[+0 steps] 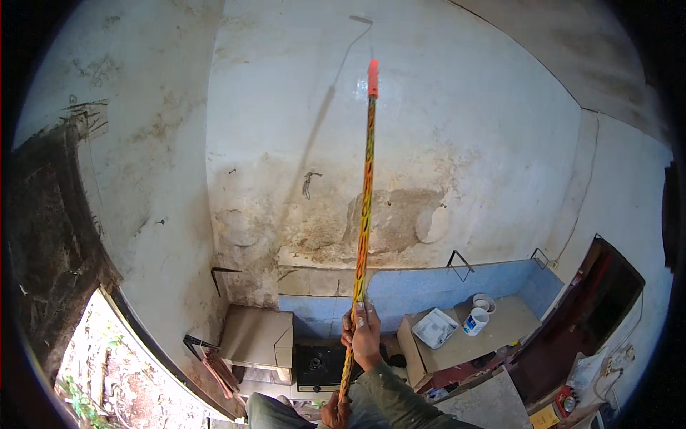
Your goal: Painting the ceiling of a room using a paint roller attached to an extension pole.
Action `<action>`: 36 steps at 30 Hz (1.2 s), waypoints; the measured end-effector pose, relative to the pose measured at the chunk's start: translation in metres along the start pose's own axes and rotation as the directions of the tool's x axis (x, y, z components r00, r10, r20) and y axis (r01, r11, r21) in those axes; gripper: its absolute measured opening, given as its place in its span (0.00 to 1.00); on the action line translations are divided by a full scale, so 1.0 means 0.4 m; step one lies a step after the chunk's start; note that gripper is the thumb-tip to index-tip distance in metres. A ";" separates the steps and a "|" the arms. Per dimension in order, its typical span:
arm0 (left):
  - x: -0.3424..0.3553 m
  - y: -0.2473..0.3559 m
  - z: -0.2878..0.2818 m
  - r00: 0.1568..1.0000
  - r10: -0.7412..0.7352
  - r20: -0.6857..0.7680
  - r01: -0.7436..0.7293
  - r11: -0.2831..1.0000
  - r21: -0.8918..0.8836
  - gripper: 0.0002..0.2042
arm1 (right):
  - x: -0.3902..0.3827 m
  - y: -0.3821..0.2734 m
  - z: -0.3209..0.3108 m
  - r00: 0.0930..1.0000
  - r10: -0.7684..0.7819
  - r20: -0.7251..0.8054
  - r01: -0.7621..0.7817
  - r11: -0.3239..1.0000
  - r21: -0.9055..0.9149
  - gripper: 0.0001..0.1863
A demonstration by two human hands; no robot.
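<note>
I hold a long yellow and orange patterned pole (pixel 365 207) upright against the view, with a bright orange fitting (pixel 373 79) at its top, in front of the stained white wall (pixel 486 171). My right hand (pixel 363 334) is closed round the pole's lower part, paint flecks on its fingers. Further down, my left hand (pixel 334 411) also grips it at the lower edge of the view. A shadow shaped like a roller frame falls on the upper wall, left of the pole; whatever is at the pole's very tip is too faint to make out.
Below are a black stove (pixel 314 365) between two counters (pixel 254 329), a white tray (pixel 434 329), white buckets (pixel 476 322) and blue tiles (pixel 421 284). Metal brackets (pixel 457 263) jut from the walls. A bright doorway (pixel 96 357) opens at left; a dark door (pixel 579 322) stands at right.
</note>
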State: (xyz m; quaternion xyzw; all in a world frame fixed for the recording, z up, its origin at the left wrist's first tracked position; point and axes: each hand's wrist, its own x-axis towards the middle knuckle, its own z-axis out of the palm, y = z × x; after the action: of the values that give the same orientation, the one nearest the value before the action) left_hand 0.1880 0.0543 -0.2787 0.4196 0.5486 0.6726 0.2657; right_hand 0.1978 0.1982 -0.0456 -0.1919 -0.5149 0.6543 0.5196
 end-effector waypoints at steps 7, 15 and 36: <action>0.003 0.014 0.002 0.994 -0.110 -0.004 0.108 0.981 -0.163 0.25 | 0.015 0.068 0.001 0.999 0.017 0.048 -0.017 1.000 0.001 0.13; 0.032 0.091 0.018 0.992 -0.094 -0.081 0.080 0.984 -0.162 0.26 | 0.050 0.074 -0.008 0.994 0.059 0.094 -0.051 0.996 -0.078 0.27; 0.387 0.512 0.131 0.940 0.012 0.342 0.196 0.799 -0.568 0.14 | 0.386 -0.391 0.116 0.977 -0.200 0.079 0.214 0.929 -0.302 0.25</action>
State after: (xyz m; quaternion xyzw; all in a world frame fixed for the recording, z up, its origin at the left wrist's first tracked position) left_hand 0.1756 0.1553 -0.0374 0.3934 0.2782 0.7169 0.5039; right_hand 0.1769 0.3007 0.1532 -0.2002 -0.6401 0.5117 0.5370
